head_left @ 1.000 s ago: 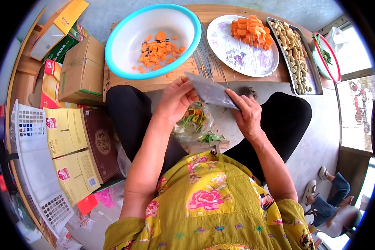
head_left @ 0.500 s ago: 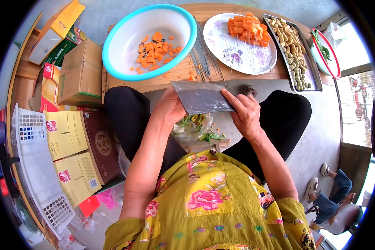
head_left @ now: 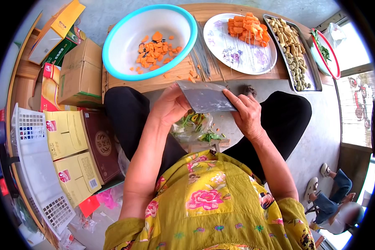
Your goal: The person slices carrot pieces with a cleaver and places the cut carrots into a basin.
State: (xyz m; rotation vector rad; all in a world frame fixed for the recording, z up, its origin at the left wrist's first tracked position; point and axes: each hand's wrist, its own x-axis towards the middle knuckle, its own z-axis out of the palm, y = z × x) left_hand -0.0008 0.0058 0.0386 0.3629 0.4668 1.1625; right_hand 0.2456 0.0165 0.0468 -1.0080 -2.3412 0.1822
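A cleaver (head_left: 206,98) with a wide dark grey blade is held tilted above my lap, between my two hands. My right hand (head_left: 246,112) is closed round its right end, index finger laid along the blade; the handle is hidden. At the opposite end, my left hand (head_left: 171,104) is closed against the blade's left edge, its fingertips partly hidden behind the metal. Beyond them on the wooden table (head_left: 146,86) stands a white basin with a blue rim (head_left: 112,62), with cut carrot pieces (head_left: 154,54) inside. Carrot scraps (head_left: 191,78) lie near the table's front edge.
Thin skewers (head_left: 202,60) lie beside a floral plate (head_left: 214,33) of skewered carrot slices (head_left: 250,29). A metal tray (head_left: 314,77) of food pieces and a red-rimmed bowl (head_left: 336,68) are at right. Greens (head_left: 210,136) lie below; boxes (head_left: 81,75) stand left. Another person (head_left: 333,208) sits lower right.
The cleaver's left end has shifted slightly right and its tilt has changed a little. My left hand has turned slightly at that edge; my right hand has barely moved.
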